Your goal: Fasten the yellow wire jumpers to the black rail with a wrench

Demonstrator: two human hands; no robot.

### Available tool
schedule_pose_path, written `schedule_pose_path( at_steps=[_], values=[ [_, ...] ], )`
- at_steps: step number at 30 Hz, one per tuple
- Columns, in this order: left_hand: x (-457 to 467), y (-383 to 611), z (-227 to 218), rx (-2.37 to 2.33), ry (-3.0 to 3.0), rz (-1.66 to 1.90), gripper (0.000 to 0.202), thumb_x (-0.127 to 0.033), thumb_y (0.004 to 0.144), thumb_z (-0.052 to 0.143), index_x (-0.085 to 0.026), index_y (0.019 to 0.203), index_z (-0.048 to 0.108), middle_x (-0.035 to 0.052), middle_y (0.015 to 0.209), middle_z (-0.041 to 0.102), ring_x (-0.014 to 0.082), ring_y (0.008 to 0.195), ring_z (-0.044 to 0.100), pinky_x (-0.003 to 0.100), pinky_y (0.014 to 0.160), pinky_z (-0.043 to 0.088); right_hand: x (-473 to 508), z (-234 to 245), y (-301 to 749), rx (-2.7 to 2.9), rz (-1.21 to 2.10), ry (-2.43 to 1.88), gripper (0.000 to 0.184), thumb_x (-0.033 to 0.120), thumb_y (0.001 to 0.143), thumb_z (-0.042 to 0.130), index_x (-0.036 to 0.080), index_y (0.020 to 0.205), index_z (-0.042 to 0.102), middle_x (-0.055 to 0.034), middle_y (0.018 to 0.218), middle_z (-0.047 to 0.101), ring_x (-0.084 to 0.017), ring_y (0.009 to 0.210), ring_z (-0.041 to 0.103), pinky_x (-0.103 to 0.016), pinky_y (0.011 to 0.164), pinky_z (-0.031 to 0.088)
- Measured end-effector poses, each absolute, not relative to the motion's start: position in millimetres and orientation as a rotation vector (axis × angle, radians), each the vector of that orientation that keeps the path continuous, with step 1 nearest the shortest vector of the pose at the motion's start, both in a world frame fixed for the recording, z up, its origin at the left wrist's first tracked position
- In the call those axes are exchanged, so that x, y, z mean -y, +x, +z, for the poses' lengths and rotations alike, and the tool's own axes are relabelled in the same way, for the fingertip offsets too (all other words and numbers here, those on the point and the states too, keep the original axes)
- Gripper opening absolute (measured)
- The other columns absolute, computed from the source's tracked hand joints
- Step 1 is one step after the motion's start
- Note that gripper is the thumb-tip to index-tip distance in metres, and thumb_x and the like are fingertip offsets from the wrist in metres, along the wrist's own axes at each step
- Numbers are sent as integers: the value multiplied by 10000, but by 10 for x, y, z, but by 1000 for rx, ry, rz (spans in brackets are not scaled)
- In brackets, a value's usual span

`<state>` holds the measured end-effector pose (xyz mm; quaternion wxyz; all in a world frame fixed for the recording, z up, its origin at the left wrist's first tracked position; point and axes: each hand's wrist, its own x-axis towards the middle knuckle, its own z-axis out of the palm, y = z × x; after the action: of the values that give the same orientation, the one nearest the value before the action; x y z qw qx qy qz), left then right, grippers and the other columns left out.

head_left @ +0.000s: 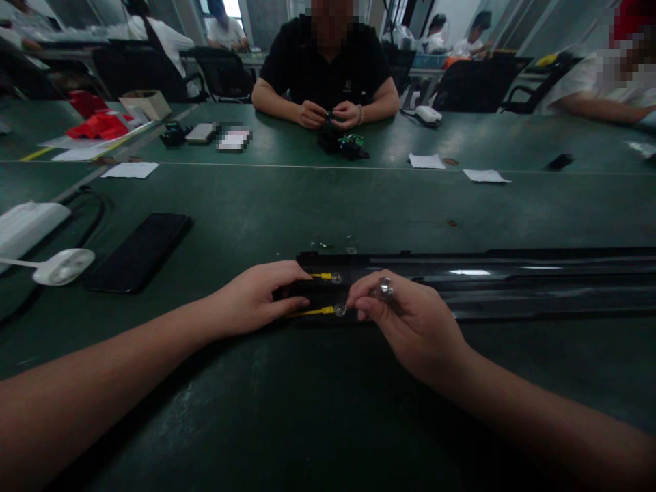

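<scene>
Black plastic is what both hands are working on: a long black rail (538, 283) is lying across the green bench (328, 205), running off to the right. The left hand (256, 297) is gripping the rail's left end, thumb above and fingers below. The right hand (410, 321) is curling shut, pinching a small shiny piece (385, 287) between thumb and forefinger, while its fingertips (357, 305) are touching the clear tip of the lower yellow wire (318, 311). An upper yellow wire (322, 276) is lying just beside it. A dark phone (138, 251) is resting well apart, to the left.
</scene>
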<state>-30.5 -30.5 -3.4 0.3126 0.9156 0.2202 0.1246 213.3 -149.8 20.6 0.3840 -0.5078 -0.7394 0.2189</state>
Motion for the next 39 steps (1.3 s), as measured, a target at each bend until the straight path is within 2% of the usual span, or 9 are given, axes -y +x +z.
schedule_pose_path(
  at_steps=[5,13,22,25,29,35,39],
  values=[
    [303,-300,-29,-572,2425,343,211,-302,992,586,-201,1167,651,49,1104,693,195,982,655,307,832,521,1499,203,2131,1859,552,-1295,166,272,1029,565,195,903,640,-3,780,669,-139,666,635,-258,624,477],
    [305,-308,-38,-569,2416,336,201,-280,987,605,-200,1167,644,39,1102,681,190,980,648,306,834,512,1497,177,2146,1874,588,-1263,195,177,1047,483,196,1018,675,-17,897,720,-129,739,667,-252,676,497],
    [309,-313,-38,-549,2393,344,220,-258,994,615,-225,1211,638,23,1138,673,175,1016,636,291,874,500,1505,199,2131,1836,610,-1334,96,205,997,592,200,933,664,3,806,688,-137,682,651,-254,628,483],
    [300,-316,-50,-520,2375,357,234,-236,1006,595,-245,1236,639,11,1163,673,165,1049,629,288,920,490,1509,205,2126,1833,617,-1339,113,210,997,584,196,925,669,0,801,688,-138,676,646,-254,625,488],
    [289,-315,-62,-527,2363,358,209,-247,1045,523,-234,1207,654,13,1125,681,161,1021,629,285,902,493,1513,226,2119,1836,599,-1317,123,190,996,567,187,943,679,0,803,685,-134,696,650,-243,630,492],
    [289,-316,-47,-524,2359,349,251,-276,1073,453,-223,1214,654,20,1120,679,162,1015,625,289,907,489,1493,241,2108,1864,552,-1330,106,154,974,567,182,963,668,-43,928,723,-169,849,693,-274,757,531],
    [289,-318,-39,-524,2349,359,255,-285,1071,462,-217,1212,664,23,1092,679,157,986,626,271,879,490,1483,236,2106,1903,539,-1335,118,132,979,552,183,974,658,-36,922,706,-155,830,672,-265,749,520]
  ],
)
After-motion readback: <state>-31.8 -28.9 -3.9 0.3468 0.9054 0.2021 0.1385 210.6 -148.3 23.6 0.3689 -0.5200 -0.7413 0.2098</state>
